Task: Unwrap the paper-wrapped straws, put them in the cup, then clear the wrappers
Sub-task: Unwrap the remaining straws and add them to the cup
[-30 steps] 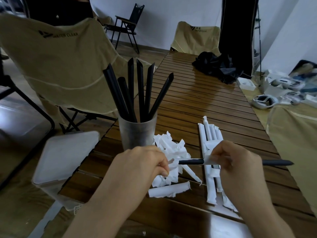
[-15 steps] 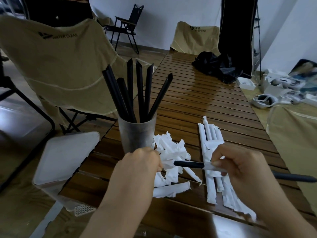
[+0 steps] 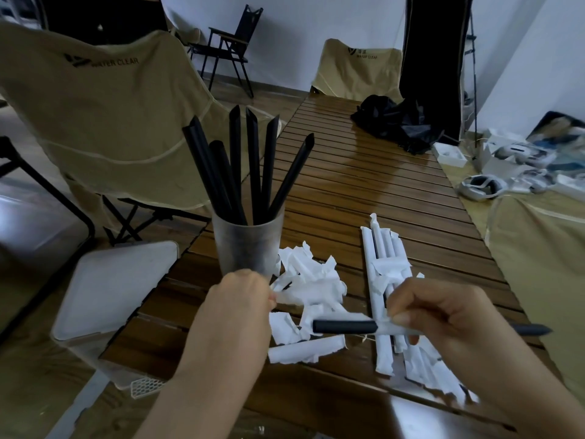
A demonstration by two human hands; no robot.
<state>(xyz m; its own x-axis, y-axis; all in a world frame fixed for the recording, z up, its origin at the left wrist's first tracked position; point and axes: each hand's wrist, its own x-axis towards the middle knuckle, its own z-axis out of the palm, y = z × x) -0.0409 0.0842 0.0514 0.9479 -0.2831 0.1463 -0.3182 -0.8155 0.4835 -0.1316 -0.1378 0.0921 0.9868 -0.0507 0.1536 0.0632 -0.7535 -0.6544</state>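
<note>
A frosted cup stands on the wooden slat table with several black straws upright in it. My right hand pinches a black straw held level, its middle still sleeved in white paper, its far tip poking out past my hand on the right. My left hand pinches a torn strip of white wrapper pulled off it. Torn wrappers lie heaped beside the cup. Paper-wrapped straws lie in a row under my right hand.
A white lidded bin sits on the floor at the table's left edge. Tan folding chairs stand left and at the far end. A black cloth bundle lies on the far tabletop. White devices and boxes clutter the right.
My left hand has pulled away to the left with a torn piece of wrapper, baring the straw's left end. My right hand has shifted the straw slightly lower.
</note>
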